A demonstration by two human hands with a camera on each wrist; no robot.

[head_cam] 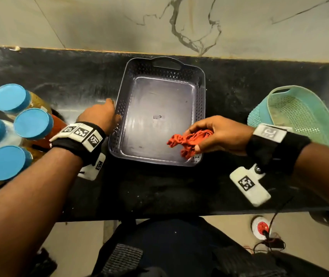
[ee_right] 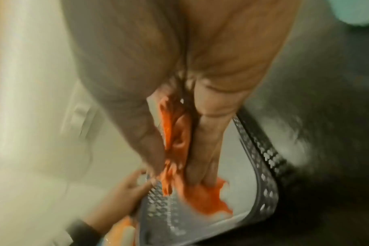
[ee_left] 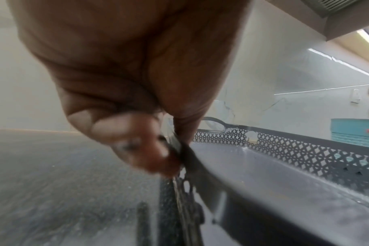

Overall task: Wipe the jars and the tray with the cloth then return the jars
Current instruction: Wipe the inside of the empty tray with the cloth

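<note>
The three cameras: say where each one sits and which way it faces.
Head: looks down on the grey tray, jars, forearms and both hands.
Left wrist: faces along the left hand; fingers pinch the tray wall.
Right wrist: faces along the right hand gripping the orange cloth.
Shared: all show the tray.
</note>
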